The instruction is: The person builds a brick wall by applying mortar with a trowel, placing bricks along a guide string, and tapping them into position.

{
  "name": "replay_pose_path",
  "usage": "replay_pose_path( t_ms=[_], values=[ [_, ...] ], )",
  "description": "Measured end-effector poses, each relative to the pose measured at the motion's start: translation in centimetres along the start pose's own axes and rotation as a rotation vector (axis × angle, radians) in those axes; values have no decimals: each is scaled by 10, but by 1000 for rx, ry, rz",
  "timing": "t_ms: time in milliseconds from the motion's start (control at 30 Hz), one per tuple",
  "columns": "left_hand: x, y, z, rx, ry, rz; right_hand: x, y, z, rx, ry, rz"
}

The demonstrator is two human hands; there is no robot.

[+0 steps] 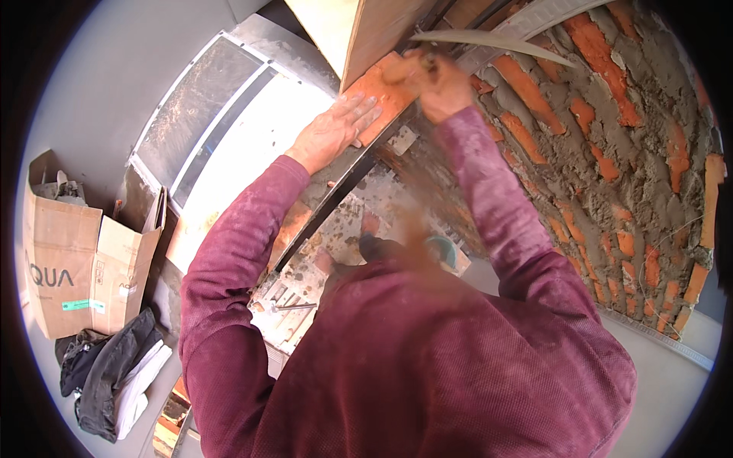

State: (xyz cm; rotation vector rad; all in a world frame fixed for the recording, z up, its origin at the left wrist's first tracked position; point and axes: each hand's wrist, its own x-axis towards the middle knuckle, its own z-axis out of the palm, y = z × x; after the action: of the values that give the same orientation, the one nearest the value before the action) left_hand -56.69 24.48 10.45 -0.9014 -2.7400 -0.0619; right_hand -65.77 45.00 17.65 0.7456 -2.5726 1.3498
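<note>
My left hand grips an orange brick near its left end, fingers over the top, beside the lower end of an upright plywood board. My right hand is at the brick's right end, blurred, closed around something I cannot make out. A pale curved strip arches above it. A long dark metal edge runs diagonally below the brick. To the right is a brick wall smeared with grey mortar.
A framed window panel lies at upper left. An open cardboard box and piled dark and white clothes sit at left. Bare feet show on the dirty, speckled floor below, near a green bucket. Brick pieces lie at lower left.
</note>
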Motion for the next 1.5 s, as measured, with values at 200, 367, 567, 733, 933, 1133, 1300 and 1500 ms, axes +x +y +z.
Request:
replay_pose_path(
  t_ms=[200,367,567,733,933,1133,1300,1500],
  values=[
    [-1,-1,3,-14,7,-1,7,-17,-13,316,-16,162],
    [4,1,4,-11,34,22,24,9,-10,170,-88,184],
    [-5,-3,1,22,69,-19,35,-29,-40,258,-13,86],
    [-15,-1,6,-195,78,-141,23,-12,-15,324,2,153],
    [-15,5,5,-259,87,-186,22,9,0,254,6,230],
    [-18,-1,0,-211,28,-216,27,-8,-1,326,79,110],
    [-5,7,-15,-117,-82,-215,13,15,3,276,120,212],
    [-17,12,-19,-68,-203,-325,21,-15,-13,363,162,142]
  ],
)
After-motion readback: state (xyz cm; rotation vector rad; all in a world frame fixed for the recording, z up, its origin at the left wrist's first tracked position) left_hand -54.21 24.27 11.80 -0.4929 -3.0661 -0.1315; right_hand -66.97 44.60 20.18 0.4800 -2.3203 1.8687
